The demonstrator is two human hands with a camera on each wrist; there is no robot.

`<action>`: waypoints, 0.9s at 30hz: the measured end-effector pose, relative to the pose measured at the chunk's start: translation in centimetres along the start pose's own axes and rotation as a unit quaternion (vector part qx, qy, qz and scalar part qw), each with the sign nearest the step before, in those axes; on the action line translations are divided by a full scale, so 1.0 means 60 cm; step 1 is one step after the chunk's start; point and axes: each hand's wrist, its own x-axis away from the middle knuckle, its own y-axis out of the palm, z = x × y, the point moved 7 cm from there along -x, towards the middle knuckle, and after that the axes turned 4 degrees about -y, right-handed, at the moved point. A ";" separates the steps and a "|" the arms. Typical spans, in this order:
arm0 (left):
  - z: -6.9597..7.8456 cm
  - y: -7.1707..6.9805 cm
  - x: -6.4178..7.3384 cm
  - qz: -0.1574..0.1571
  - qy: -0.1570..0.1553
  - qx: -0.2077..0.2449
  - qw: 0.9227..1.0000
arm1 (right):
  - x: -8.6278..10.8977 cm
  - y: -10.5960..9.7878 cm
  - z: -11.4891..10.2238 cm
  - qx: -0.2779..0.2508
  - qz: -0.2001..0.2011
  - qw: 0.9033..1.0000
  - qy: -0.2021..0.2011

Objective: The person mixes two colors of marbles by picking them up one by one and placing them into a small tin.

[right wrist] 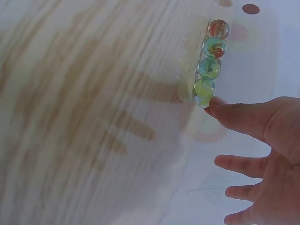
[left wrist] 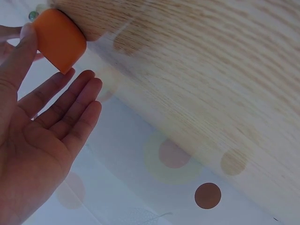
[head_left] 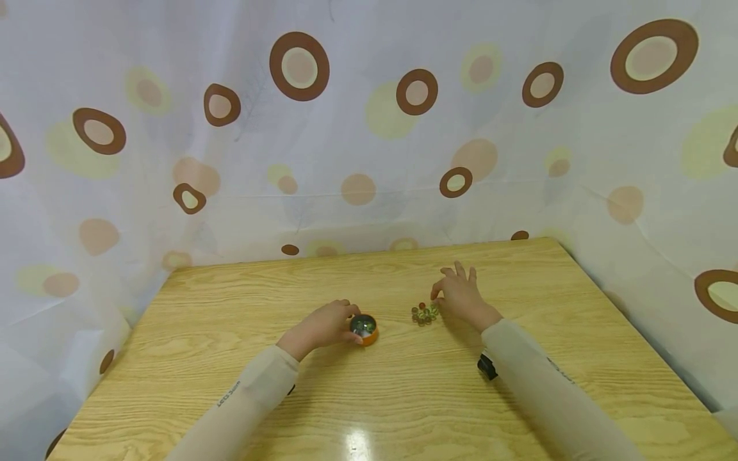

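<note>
My left hand (head_left: 328, 325) holds a small orange cup (head_left: 370, 340) at its side, thumb on the near side and fingers on the far side. The cup's inside looks dark and shiny, with greenish spots I cannot make out clearly. In the left wrist view the cup's orange wall (left wrist: 60, 41) shows beside the thumb, the other fingers stretched out below. To the right, several clear glass marbles (head_left: 424, 314) lie clustered on the table. My right hand (head_left: 461, 299) pinches a yellow-green marble (right wrist: 201, 100) at the cluster's edge between thumb and forefinger; its other fingers are spread.
The wood-grain table (head_left: 380, 397) reaches back to a pale curtain (head_left: 346, 141) with brown and yellow rounded shapes. The curtain also hangs along both sides. A black device (head_left: 487, 367) shows under the right wrist.
</note>
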 end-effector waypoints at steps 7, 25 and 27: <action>-0.002 0.002 -0.001 -0.001 0.000 -0.001 1.000 | -0.003 0.002 0.002 -0.004 -0.012 1.000 0.006; -0.005 0.005 -0.003 -0.008 -0.004 0.007 1.000 | -0.005 0.005 0.005 -0.004 -0.020 1.000 0.010; -0.006 0.006 -0.004 -0.007 -0.005 0.008 1.000 | -0.005 0.004 0.006 -0.005 -0.015 1.000 0.010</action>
